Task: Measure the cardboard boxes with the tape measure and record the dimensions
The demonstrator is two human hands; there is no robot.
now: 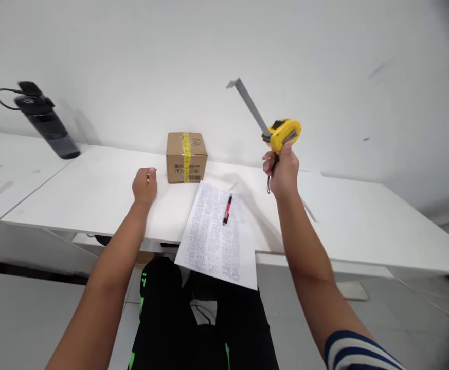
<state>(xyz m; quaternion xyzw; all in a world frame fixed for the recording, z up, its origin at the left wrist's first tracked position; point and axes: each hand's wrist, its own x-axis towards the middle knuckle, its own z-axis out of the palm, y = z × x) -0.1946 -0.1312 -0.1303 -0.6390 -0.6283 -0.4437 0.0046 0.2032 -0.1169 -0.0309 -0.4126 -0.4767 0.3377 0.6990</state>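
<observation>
My right hand (285, 172) is raised above the table, its fingers wrapped round a yellow tape measure (288, 132). A length of the grey blade (252, 107) sticks out up and to the left, with its hooked end free in the air. From the case hangs a dark wrist strap (268, 184). Closed in a fist, my left hand (145, 186) rests at the table beside a cardboard box (185, 158), apart from it. A small pale spot shows between its fingers, and whatever they may hold is hidden. The box carries yellow tape across its top and front.
Handwritten paper (212, 231) overhangs the front edge of the white table (363, 221), with a red and black pen (227, 209) on it. A dark bottle (50, 123) stands at the far left, near the wall (139, 61). My legs (162, 318) are under the table.
</observation>
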